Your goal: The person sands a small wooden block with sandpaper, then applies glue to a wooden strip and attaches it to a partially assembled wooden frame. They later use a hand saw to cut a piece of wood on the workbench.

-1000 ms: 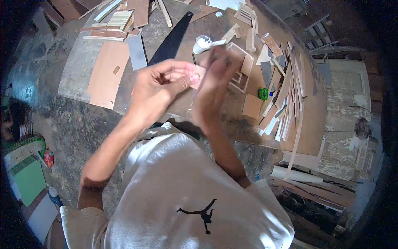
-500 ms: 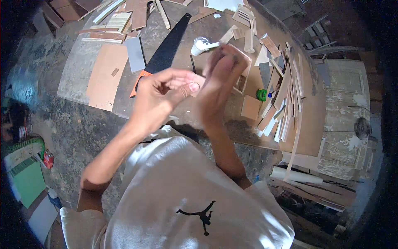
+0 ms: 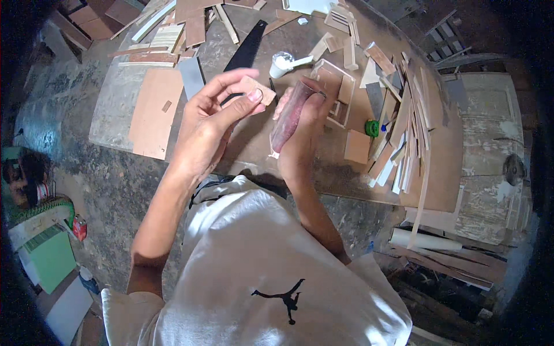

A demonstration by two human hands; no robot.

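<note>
My left hand [image 3: 213, 118] pinches a small flat wood block [image 3: 258, 91] between thumb and fingers, above the near edge of the table. Just to its right, my right hand [image 3: 303, 135] is closed around a bent reddish-brown sheet [image 3: 294, 115] that looks like sandpaper. The sheet curves over the palm side and is apart from the block. Beyond my hands stands a white cup [image 3: 279, 68] of white paste with a pale stick across its rim. A small wooden frame [image 3: 346, 95] lies right of the cup, partly behind my right hand.
A handsaw [image 3: 247, 49] lies behind my left hand, its handle hidden. Thin wood strips [image 3: 404, 132] are heaped on the right of the table [image 3: 242, 150], beside a green cap [image 3: 371, 128]. A plywood sheet [image 3: 151, 115] lies left. More scraps [image 3: 190, 23] fill the far side.
My hands have moved apart. The right hand has turned, bringing the reddish-brown sheet into view, and the block in my left hand now shows more fully. The whole view has shifted slightly.
</note>
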